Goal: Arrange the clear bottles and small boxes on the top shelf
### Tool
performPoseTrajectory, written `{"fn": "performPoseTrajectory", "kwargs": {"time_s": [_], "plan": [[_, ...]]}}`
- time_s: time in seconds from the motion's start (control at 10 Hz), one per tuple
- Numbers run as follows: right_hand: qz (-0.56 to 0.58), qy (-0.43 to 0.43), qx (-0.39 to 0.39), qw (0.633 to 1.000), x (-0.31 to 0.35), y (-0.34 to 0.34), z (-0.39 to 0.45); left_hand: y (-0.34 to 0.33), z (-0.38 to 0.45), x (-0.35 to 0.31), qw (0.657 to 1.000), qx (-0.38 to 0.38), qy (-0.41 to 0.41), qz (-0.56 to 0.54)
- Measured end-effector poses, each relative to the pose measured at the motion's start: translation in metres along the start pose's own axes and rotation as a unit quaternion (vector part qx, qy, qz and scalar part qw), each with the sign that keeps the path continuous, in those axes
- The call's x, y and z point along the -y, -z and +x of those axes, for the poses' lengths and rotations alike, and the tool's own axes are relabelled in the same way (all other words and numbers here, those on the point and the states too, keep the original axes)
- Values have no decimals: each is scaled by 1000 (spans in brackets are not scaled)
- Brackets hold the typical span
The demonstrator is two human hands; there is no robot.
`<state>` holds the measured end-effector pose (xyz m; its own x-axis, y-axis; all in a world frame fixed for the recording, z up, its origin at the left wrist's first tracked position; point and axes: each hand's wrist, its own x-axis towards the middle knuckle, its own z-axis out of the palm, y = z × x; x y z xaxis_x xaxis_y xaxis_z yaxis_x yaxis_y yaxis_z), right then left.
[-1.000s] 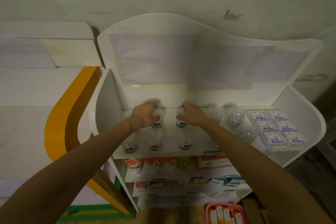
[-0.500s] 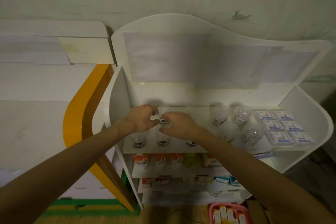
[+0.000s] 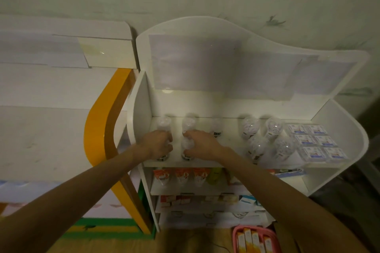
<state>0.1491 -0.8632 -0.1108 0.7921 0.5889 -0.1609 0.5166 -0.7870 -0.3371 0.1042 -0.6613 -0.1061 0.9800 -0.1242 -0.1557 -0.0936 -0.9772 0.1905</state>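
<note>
The white unit's top shelf [image 3: 230,139] holds clear bottles on the left and middle, with small white boxes [image 3: 316,141] packed at its right end. Three bottles stand in the back row [image 3: 189,122]. My left hand [image 3: 158,144] is wrapped around the front-left bottle [image 3: 163,157], of which only the dark base shows. My right hand [image 3: 202,144] grips the front bottle beside it [image 3: 187,146] from the right. Several rounder clear bottles [image 3: 257,148] with white contents are clustered between my right hand and the boxes.
Lower shelves carry orange-labelled pouches [image 3: 182,176] and flat boxes [image 3: 246,200]. A pink basket [image 3: 255,238] with cartons sits on the floor at bottom right. An orange curved panel [image 3: 102,129] and another white unit flank the shelf on the left.
Both hands have come from the back-row bottles toward the front edge and now close on two front-row bottles. The view has shifted, putting the shelf further right.
</note>
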Motion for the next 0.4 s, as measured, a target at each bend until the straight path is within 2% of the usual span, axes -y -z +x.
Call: {"fn": "performPoseTrajectory", "kwargs": {"time_s": [0.1,0.2,0.4], "plan": [[17,-4,-3,1000,2,4,-4,8,-5,-4,999,-35,-4,-7],[33,-8,-45,998,0,24,-6,34,-2,-8,996,-88,-9,6],[-64,-51,-155,985,13,100,10,114,13,-12,982,-147,-16,117]]}}
